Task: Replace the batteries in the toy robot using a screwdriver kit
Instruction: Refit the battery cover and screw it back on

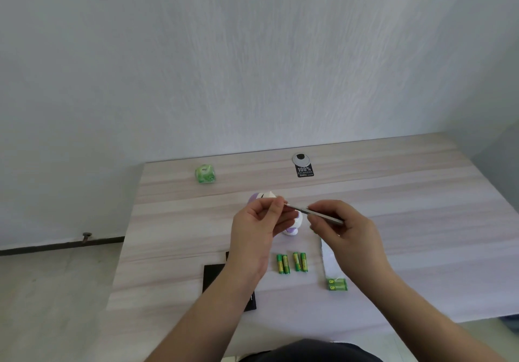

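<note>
My right hand (344, 231) grips a slim silver screwdriver (314, 212) that points left. My left hand (257, 225) pinches its tip, as if on a small bit, too small to make out. Behind both hands the white and purple toy robot (293, 225) lies on the table, mostly hidden. Several green and yellow batteries (292, 262) lie in two pairs in front of the robot. Two more green batteries (337, 284) lie to the right at the end of a white packet (330, 263). The black screwdriver kit case (214, 277) lies under my left forearm.
A green tissue pack (205, 174) sits at the back left of the wooden table (421, 221). A round grey cable cap with a black label (302, 163) is at the back middle. The table's left edge runs by the floor.
</note>
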Tool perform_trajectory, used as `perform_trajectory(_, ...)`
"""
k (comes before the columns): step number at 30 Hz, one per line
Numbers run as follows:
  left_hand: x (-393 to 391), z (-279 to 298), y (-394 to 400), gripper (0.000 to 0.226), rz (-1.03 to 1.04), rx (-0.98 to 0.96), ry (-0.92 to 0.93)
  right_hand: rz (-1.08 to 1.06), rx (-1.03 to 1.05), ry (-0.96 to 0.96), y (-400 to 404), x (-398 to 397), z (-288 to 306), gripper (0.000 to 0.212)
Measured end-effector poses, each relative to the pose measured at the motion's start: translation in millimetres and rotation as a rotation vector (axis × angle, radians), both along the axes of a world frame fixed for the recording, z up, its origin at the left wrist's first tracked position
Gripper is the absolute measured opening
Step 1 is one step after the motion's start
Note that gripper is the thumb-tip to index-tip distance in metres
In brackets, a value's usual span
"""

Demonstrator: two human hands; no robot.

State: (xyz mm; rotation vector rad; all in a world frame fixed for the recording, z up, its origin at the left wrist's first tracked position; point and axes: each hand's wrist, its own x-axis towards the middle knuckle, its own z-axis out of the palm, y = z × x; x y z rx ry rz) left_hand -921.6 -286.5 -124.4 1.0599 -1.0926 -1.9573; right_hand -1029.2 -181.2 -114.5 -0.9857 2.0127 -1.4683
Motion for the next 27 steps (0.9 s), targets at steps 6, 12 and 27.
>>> perform_trajectory(6, 4, 1, -3, 0.014, -0.022, 0.007, 0.018, -0.002, -0.012, -0.081, -6, 8, -1, 0.02)
perform_trajectory(12, 13, 5, -10, 0.013, -0.055, 0.015, 0.037, -0.025, -0.026, -0.134, -11, 17, 0, 0.013)
perform_trajectory(27, 37, -2, -29, 0.036, -0.124, 0.127, 0.079, -0.133, -0.02, -0.21, -23, 49, -13, 0.011)
